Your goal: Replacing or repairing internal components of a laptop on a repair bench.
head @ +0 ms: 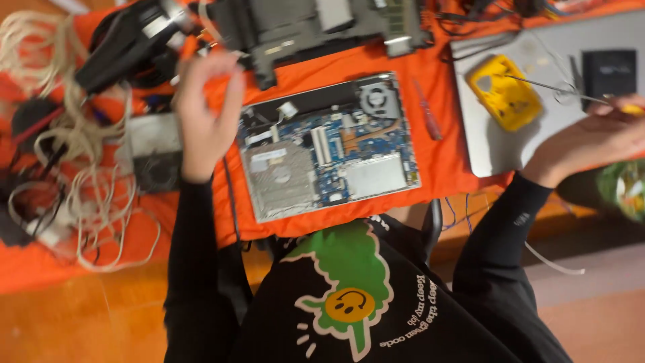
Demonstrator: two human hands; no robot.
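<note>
Left hand (205, 117) spread empty near the opened blue laptop circuit board (329, 148), right hand (594, 138) gripping a yellow-handled tool (628, 107); tangled cream cords (74, 154) could snag.

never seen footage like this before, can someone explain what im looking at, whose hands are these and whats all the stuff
There is no machine here: a person wears a camera on the head, and it looks down at their own chest, sleeves and two bare hands. The left hand is raised, open and empty, above the orange cloth. The right hand reaches right and seems to pinch a small yellow thing; blur hides its grip. Between them lies an opened laptop, its blue board and fan showing. A yellow case and tweezers rest on a grey lid. A red screwdriver lies nearby, and pale cables are heaped at the left.
</note>
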